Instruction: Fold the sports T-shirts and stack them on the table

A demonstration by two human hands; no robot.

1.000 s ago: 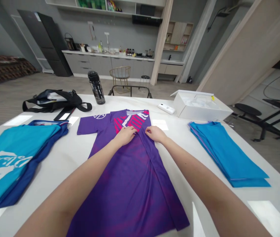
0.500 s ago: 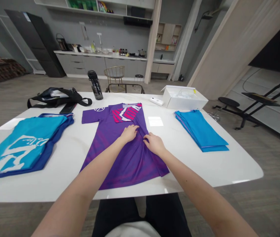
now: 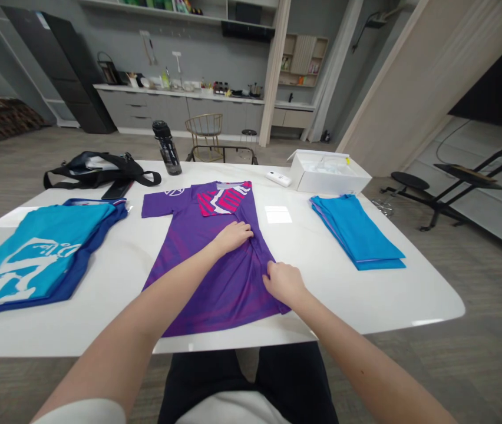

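A purple short-sleeved T-shirt [image 3: 207, 277] lies on the table in front of me, with a pink and white pattern near its collar. Its left sleeve is spread out, while the right side is folded inward. My left hand [image 3: 233, 237] rests on the middle of the shirt, fingers curled down onto the cloth where creases gather. At the right edge, lower down, my right hand [image 3: 284, 282] is closed on the folded cloth, its fingertips partly hidden. To the left lies a turquoise and dark blue folded garment [image 3: 69, 229] with white lettering.
A folded bright blue garment [image 3: 357, 232] lies on the right of the white table [image 3: 321, 318]. Along the far edge stand a white box [image 3: 328, 176], a white remote-like device [image 3: 278, 178], a dark bottle [image 3: 168, 150] and a black bag [image 3: 101, 171]. A phone [image 3: 117, 189] lies by the bag.
My right hand has slid down along the shirt's right edge, toward me. My left hand has shifted slightly right, its fingers more curled. The view has moved a little.
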